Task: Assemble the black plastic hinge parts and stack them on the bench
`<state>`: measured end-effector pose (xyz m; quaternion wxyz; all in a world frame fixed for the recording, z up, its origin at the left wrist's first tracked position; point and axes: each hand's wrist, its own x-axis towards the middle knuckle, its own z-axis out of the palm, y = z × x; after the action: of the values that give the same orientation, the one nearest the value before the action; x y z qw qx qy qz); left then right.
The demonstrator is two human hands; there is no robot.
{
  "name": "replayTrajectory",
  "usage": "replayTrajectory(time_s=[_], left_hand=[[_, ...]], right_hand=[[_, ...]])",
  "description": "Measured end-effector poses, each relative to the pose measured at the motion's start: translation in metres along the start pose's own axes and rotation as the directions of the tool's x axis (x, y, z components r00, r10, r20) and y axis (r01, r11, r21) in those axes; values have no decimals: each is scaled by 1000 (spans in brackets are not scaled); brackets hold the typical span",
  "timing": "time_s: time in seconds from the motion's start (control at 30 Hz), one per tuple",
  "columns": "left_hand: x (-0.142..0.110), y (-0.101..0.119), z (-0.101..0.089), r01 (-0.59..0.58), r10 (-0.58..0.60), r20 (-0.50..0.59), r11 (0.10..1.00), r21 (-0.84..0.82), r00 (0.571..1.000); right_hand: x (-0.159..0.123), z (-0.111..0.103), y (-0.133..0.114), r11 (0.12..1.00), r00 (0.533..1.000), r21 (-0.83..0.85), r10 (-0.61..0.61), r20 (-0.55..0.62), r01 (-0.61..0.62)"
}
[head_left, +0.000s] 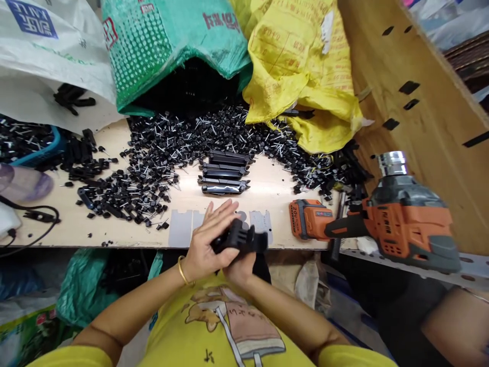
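My left hand (214, 237), with a gold bangle at the wrist, grips a black plastic bracket (244, 237) between thumb and palm, its long fingers stretched along the far side. The bracket has a hooked end that points right. Under it, my right hand (242, 266) supports the same piece from below; most of its fingers are hidden. Just beyond my hands, several assembled black folding pieces (225, 173) lie in a row on the wooden bench (189, 191). Flat grey patches (180, 228) mark the bench's near edge, partly behind my left fingers.
A heap of small black knobs with metal pins (145, 168) curves around the row. Behind it are a green sack (171, 46), a yellow sack (298, 61) and a white sack (42, 56). An orange cordless power tool (405, 219) lies right. Another person's arm (458, 326) shows lower right.
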<state>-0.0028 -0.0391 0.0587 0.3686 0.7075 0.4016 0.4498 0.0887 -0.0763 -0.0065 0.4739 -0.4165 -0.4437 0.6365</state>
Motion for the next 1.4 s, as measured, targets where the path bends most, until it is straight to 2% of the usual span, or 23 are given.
replayTrajectory(time_s=[0.03,0.07,0.13,0.2,0.27,0.3,0.4,0.5,0.6,0.67,0.77,0.83,0.9,0.97,1.03,1.07,1.13,1.17,1.23,1.27,1.3,1.33,1.4], left_hand=[[0,-6,0,21,-21,8,1000,12,1000],[-1,-12,1,34,-35,5,999,40,999],[-3,-26,7,-18,23,-28,984,177,999],[-2,-42,17,-160,194,-55,913,375,979],[2,-58,32,-286,353,-24,794,536,935],[5,-67,39,-326,393,17,737,592,919],[13,-91,59,-368,338,194,591,718,921],[15,-109,62,-300,115,282,507,808,953],[14,-116,53,-273,-15,322,494,826,947],[15,-117,48,-303,-6,354,505,808,935],[17,-119,47,-284,-19,349,541,792,937],[18,-122,50,-257,-37,336,568,782,941],[17,-125,54,-244,-32,328,598,763,944],[14,-127,55,-241,-9,322,641,729,947],[9,-125,53,-267,42,332,695,668,942],[7,-124,50,-297,86,342,717,630,936],[6,-122,32,-368,213,321,738,566,923],[8,-122,16,-383,271,275,735,560,922],[17,-127,-33,-302,323,83,720,624,943],[23,-133,-66,-158,250,-37,710,686,968],[29,-139,-103,48,126,-182,682,730,975],[34,-147,-142,269,6,-348,621,736,938],[42,-164,-218,595,-159,-596,453,664,787]], right_hand=[[7,-10,4,999,998,-18,-49,-25,49],[15,-24,7,985,987,-94,-151,-62,144],[32,-59,8,896,945,-372,-304,-118,242],[44,-95,8,809,920,-570,-320,-226,141],[51,-123,10,783,876,-622,-288,-387,-17],[54,-134,11,776,849,-627,-284,-445,-68],[61,-152,12,742,797,-664,-348,-493,-87],[73,-157,4,712,767,-700,-419,-486,-55],[97,-149,-13,636,789,-772,-473,-392,-2],[127,-130,-26,542,847,-836,-482,-224,87],[195,-84,-41,390,926,-882,-358,121,266],[250,-46,-46,312,939,-899,-251,235,308],[304,-12,-46,244,949,-921,-164,269,303],[345,13,-45,215,958,-934,-39,283,284],[367,25,-42,206,962,-942,20,273,263],[370,25,-42,209,966,-944,4,260,254],[361,14,-43,242,967,-937,-106,234,253],[351,4,-44,276,958,-923,-178,224,267],[323,-25,-49,380,930,-868,-299,213,321],[306,-41,-52,438,919,-834,-347,187,335],[287,-58,-55,495,914,-801,-377,149,335],[266,-75,-58,546,917,-772,-382,117,326],[223,-104,-62,631,917,-718,-397,26,293]])
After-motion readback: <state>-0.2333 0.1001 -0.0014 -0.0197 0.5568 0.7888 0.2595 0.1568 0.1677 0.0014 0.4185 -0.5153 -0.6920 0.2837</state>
